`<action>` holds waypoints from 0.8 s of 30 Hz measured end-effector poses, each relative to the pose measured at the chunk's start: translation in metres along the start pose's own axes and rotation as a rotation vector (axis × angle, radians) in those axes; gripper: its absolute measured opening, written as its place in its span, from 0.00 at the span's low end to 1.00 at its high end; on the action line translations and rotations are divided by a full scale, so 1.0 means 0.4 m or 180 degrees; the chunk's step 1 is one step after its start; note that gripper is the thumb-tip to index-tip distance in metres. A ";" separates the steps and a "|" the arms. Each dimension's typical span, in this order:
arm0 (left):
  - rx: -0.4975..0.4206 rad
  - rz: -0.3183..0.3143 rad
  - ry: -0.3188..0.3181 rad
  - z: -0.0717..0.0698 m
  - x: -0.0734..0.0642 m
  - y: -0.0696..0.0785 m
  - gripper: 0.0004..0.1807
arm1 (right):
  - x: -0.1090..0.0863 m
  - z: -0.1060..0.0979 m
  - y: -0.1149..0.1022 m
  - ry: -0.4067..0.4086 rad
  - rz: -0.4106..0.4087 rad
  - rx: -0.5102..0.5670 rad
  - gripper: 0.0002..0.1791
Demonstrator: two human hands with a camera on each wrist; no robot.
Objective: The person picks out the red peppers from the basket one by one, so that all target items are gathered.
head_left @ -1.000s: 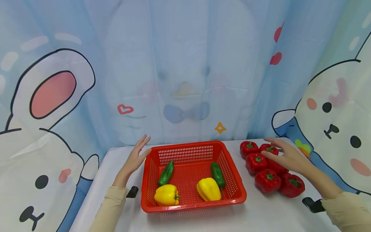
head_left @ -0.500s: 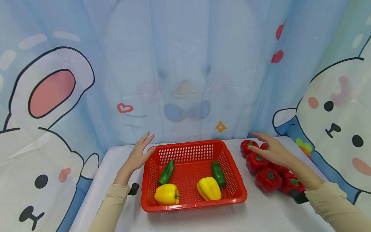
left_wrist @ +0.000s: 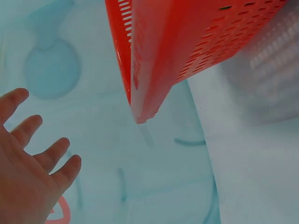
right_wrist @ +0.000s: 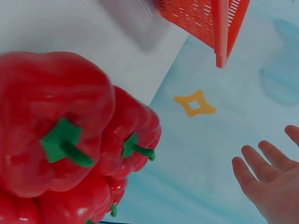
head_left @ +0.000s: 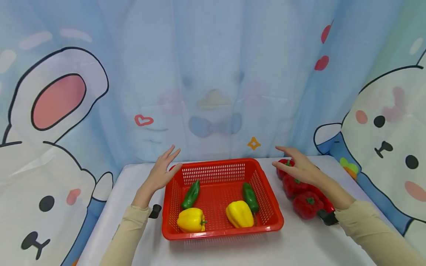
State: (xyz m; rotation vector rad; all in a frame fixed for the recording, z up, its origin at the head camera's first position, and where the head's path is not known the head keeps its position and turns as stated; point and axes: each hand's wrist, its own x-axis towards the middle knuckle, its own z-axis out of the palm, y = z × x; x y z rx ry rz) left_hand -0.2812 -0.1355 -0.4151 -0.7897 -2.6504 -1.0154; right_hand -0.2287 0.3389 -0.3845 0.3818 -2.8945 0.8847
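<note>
My left hand (head_left: 159, 175) hovers by the left rim of a red plastic basket (head_left: 213, 234), fingers spread and apart from it. Inside the basket lie two yellow bell peppers (head_left: 192, 220) toward the front and two green peppers (head_left: 191, 195), one on each side. Over the pile of red bell peppers (head_left: 307, 205) on the right, my right hand (head_left: 304, 170) is held with fingers extended, gripping nothing. In the right wrist view, red peppers (right_wrist: 51, 102) with green stems stand beside that hand (right_wrist: 275, 186). The left wrist view has the left hand (left_wrist: 28, 172) near the basket's side (left_wrist: 154, 56).
A white-covered table (head_left: 139, 229) carries everything. Behind it hangs a blue curtain (head_left: 213, 74) printed with cartoon animals, close to the table's back edge. A black wrist strap piece (head_left: 327, 217) shows at the right sleeve.
My right hand has moved left, from above the far side of the red peppers toward the basket. The left hand has shifted slightly right and up, closer over the basket's left rim.
</note>
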 end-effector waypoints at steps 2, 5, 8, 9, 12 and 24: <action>0.0056 0.0008 0.0002 -0.001 0.002 0.006 0.33 | 0.005 0.001 -0.003 0.0003 -0.0005 -0.0020 0.43; 0.0126 0.0012 0.0011 -0.003 0.005 0.013 0.34 | 0.010 0.003 -0.009 0.0011 0.0005 -0.0085 0.44; 0.0208 0.0001 0.0011 -0.006 0.009 0.018 0.35 | 0.014 0.005 -0.018 0.0042 0.0028 -0.0184 0.44; 0.0239 0.0004 0.0009 -0.007 0.010 0.020 0.36 | 0.016 0.006 -0.021 0.0060 0.0028 -0.0207 0.44; 0.0373 0.0024 0.0007 -0.011 0.012 0.026 0.37 | 0.020 0.014 -0.035 0.0105 0.0028 -0.0280 0.44; 0.0700 -0.0122 0.0004 -0.017 0.032 0.076 0.38 | 0.048 0.030 -0.077 0.0205 -0.0025 -0.0541 0.44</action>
